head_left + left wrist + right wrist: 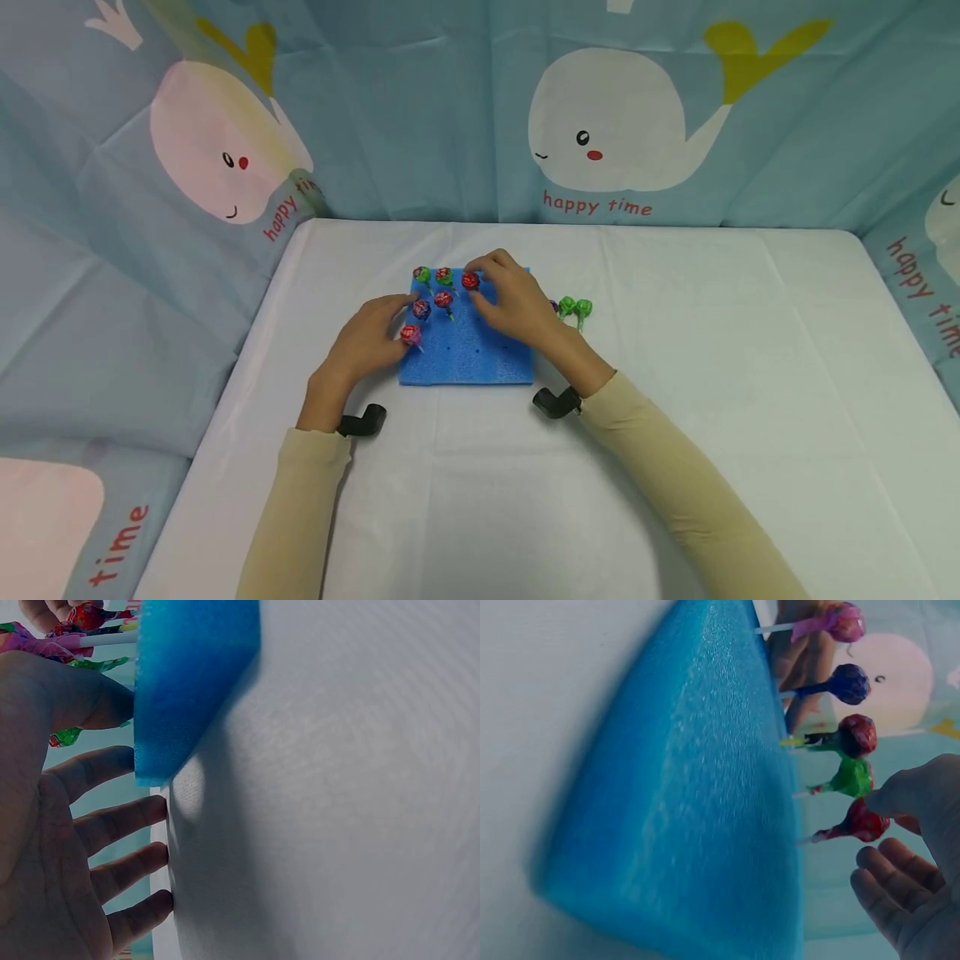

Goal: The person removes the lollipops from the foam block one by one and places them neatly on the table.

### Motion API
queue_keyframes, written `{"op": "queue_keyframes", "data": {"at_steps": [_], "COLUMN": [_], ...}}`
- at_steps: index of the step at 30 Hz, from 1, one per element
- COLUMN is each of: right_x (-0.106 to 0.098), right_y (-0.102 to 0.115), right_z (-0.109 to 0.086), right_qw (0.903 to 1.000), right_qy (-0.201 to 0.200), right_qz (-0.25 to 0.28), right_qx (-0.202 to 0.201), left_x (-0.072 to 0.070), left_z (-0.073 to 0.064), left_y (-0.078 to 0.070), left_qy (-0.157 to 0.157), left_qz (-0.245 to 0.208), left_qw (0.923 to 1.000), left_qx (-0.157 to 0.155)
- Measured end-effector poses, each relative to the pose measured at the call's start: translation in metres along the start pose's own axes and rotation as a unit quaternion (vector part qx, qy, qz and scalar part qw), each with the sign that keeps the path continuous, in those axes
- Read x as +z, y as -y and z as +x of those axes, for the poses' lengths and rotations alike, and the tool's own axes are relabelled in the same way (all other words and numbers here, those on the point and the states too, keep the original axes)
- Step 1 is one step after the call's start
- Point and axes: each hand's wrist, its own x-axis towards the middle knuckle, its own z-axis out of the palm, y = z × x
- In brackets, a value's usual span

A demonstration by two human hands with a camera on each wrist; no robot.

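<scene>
A blue foam board [480, 362] lies on the table with several wrapped lollipops standing in it by their sticks. My right hand [521, 304] pinches the head of a red lollipop [862, 822] between thumb and index finger, at the board's far side. The stick of that lollipop reaches down to the foam. At the board's left edge rests my left hand [369, 333], its fingers extended and touching the foam. Near its thumb stands a pink lollipop [410, 334], with a dark blue lollipop [422, 309] just behind. A green lollipop [853, 777] stands beside the red one.
Several loose lollipops, among them a green one [583, 308], lie right of the board, partly behind my right wrist. Small holes show in the foam. A white cloth covers the table [712, 350]; a whale-printed curtain [420, 125] hangs behind it.
</scene>
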Motion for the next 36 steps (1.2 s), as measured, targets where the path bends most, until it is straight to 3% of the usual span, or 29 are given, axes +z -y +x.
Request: {"op": "queue_keyframes", "data": {"at_steps": [8,14,26,36], "right_x": [0.011,0.015,0.018,0.015], "right_y": [0.0,-0.003,-0.002,0.0], "right_z": [-0.001,-0.004,0.003,0.001], "right_qw": [0.9995,0.9997,0.9994,0.9979], "right_qy": [-0.017,-0.022,-0.032,-0.055], "right_qz": [-0.023,-0.004,-0.011,-0.034], "right_qx": [0.014,0.01,-0.006,0.003], "left_x": [0.004,0.004,-0.002,0.0], "left_z": [-0.002,-0.004,-0.006,-0.002], "left_y": [-0.001,-0.003,-0.002,-0.003], "left_qy": [0.0,-0.004,-0.008,-0.006], "left_qz": [-0.004,-0.005,0.001,0.003], "left_qw": [1.0,1.0,0.9999,1.0], "left_qx": [0.005,-0.005,-0.009,0.001]}}
